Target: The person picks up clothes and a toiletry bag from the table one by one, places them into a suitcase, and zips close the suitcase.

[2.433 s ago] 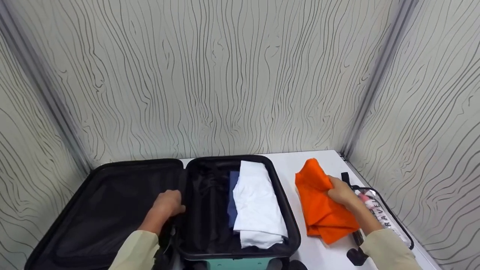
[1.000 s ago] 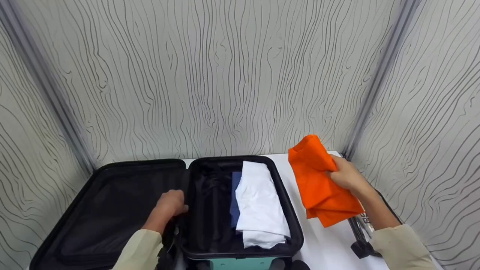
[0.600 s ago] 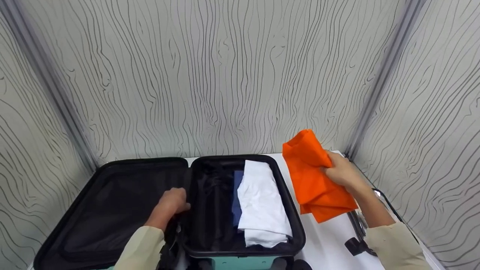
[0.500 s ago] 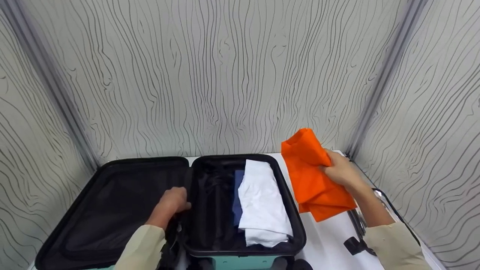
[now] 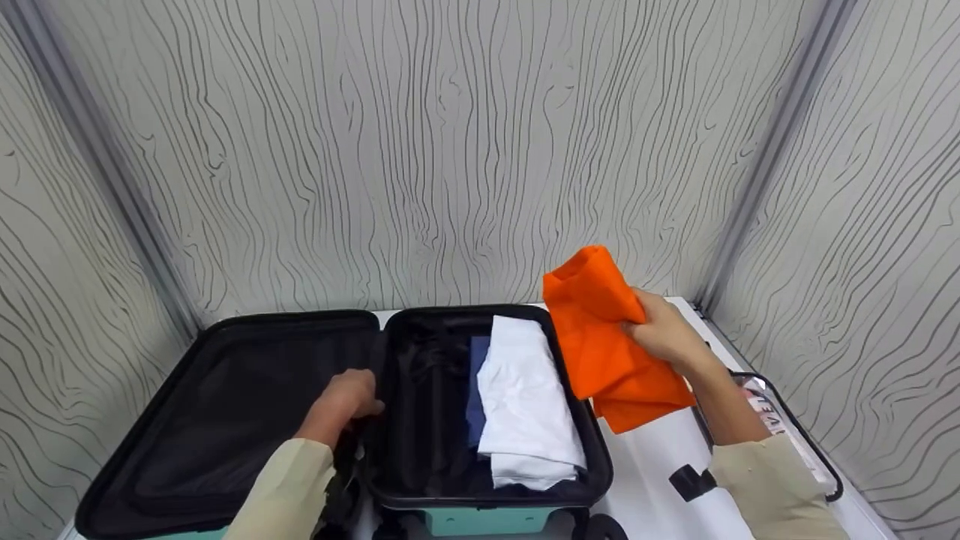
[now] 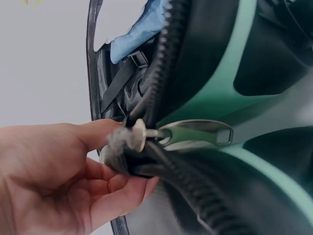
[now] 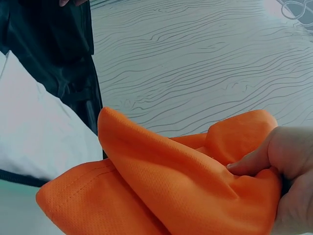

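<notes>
An open suitcase (image 5: 420, 450) lies with its two black-lined shells side by side. My left hand (image 5: 346, 397) is at the hinge side between them; in the left wrist view its thumb and fingers pinch the black fabric edge beside a zipper pull (image 6: 195, 132). My right hand (image 5: 667, 334) grips a folded orange garment (image 5: 600, 330), thumb on top, and holds it raised over the suitcase's right rim. The right wrist view shows the garment's stitched hem (image 7: 83, 188). In the right shell, a folded white garment (image 5: 525, 405) partly covers a dark blue one (image 5: 477, 420).
A clear zip pouch (image 5: 787, 431) with printed letters lies on the white table (image 5: 645, 487) at the right, partly behind my forearm. Near it is a small black block (image 5: 690, 482). Patterned wall panels (image 5: 480, 150) enclose the table.
My right hand has lifted the orange garment off the table and carried it left, so it now overlaps the suitcase's right rim. The left hand stays at the hinge side.
</notes>
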The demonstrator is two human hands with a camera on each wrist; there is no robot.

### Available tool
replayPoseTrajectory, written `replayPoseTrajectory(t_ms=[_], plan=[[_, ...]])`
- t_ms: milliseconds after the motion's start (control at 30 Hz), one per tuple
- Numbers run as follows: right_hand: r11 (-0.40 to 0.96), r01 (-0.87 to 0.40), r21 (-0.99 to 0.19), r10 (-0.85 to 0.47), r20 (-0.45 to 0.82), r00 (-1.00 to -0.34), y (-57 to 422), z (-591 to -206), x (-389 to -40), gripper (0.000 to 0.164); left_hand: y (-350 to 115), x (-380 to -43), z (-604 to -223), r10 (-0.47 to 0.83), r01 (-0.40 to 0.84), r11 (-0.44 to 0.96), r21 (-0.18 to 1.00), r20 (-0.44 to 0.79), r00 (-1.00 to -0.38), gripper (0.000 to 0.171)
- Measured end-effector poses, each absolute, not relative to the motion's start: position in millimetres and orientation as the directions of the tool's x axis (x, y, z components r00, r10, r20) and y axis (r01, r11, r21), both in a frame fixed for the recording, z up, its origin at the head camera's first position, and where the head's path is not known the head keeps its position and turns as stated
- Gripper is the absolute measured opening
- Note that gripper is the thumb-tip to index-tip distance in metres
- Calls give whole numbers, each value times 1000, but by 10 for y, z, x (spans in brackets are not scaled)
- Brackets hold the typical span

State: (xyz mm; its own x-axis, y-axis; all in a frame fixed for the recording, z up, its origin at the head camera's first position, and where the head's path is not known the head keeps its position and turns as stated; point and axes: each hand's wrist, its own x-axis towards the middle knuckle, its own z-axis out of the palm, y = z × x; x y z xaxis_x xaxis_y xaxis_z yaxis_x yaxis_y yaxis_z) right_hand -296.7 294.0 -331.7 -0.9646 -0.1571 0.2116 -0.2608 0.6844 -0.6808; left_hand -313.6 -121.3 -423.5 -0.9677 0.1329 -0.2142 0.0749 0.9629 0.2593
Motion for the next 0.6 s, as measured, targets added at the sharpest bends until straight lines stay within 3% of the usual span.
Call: replayPoseTrajectory(t_ms=[200, 600], plan=[[676, -299, -673, -168, 255, -952, 2825, -3307, -3002, 35, -1211, -3147, -4229, 121, 60, 963, 262, -225, -967, 20], [629, -295, -719, -191, 225, -955, 2603, -3305, -2998, 28, -1214, -3144, -4210, 139, 82, 965, 249, -222, -965, 21]])
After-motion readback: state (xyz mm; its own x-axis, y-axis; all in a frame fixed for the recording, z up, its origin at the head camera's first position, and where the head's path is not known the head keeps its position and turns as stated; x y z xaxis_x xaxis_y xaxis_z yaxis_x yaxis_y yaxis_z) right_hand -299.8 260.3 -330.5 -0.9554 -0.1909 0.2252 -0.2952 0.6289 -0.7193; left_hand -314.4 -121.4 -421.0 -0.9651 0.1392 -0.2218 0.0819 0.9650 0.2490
